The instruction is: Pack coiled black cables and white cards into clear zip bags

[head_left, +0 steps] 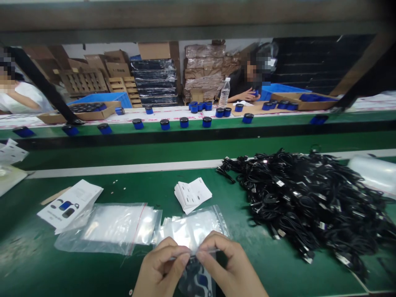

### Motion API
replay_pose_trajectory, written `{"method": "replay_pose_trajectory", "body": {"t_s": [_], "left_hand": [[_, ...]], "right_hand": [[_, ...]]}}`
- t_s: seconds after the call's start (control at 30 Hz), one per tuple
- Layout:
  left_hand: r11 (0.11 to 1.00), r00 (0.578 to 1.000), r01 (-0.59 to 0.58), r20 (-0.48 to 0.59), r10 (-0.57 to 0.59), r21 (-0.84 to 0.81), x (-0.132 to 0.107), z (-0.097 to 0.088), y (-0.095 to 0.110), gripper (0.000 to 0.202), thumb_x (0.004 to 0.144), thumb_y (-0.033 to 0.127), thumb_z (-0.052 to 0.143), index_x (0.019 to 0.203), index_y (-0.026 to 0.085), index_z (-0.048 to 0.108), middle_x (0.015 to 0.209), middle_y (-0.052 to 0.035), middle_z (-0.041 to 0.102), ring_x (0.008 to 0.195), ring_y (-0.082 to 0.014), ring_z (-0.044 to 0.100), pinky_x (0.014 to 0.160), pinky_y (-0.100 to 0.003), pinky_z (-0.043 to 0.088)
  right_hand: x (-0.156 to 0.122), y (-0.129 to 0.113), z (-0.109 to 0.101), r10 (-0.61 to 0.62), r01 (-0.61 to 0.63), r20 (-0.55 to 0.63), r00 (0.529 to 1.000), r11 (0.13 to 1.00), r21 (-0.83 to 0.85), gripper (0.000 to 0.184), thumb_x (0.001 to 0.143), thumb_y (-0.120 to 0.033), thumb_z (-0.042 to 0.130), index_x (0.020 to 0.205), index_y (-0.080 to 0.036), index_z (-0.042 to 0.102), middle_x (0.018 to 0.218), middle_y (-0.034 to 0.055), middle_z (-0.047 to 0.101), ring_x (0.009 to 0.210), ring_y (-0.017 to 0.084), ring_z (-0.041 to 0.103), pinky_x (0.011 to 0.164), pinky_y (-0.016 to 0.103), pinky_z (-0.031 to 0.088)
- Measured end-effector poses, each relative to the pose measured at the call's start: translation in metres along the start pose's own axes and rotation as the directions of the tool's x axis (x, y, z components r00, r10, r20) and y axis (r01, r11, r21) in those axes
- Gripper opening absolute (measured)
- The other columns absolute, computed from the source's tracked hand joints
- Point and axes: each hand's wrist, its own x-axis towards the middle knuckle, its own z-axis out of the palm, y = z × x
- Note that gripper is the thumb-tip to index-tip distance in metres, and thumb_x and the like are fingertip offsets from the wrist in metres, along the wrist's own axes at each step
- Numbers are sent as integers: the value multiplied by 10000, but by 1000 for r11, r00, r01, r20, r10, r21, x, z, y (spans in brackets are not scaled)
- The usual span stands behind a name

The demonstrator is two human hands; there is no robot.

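We pinch the plastic bag (193,231) between our left hand (161,268) and right hand (230,266), its top edge gripped at both fingertips, the bag stretching away beyond them.

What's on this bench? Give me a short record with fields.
Left hand: pinches the top edge of a clear zip bag
Right hand: pinches the same edge
In the bag: dark item, unclear
Left of it: stack of clear bags, leaflets
Behind: small white cards
Right: heap of black cables
Far belt: blue cylinders
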Motion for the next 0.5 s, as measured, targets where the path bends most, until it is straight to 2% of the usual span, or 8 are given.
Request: {"method": "replay_pose_trajectory", "body": {"t_s": [0.2,0.37,0.5], "left_hand": [[998,998,51,40,-50,-22,-1,6,7,227,717,389,657,621,189,709,595,31,483,508,-78,484,477,-152,395],[1000,1000,-12,-5,12,20,-2,7,-1,187,721,347,654,621,195,696,574,49,475,468,-62,434,473,-143,403],[998,999,-48,-25,48,35,-4,9,-3,202,744,340,632,617,187,668,593,44,481,500,-72,467,479,-136,402]], "right_hand": [[-3,5,4,-28,30,28,999,998,-61,121,822,-174,534,729,-176,611,706,8,591,689,158,581,645,242,429],[-5,10,10,-71,73,17,997,985,-155,139,826,-169,506,709,-175,580,694,13,566,685,162,561,628,246,413],[-6,9,11,-84,83,0,996,982,-169,163,833,-180,487,688,-179,561,685,12,561,675,160,558,619,243,408]]}}
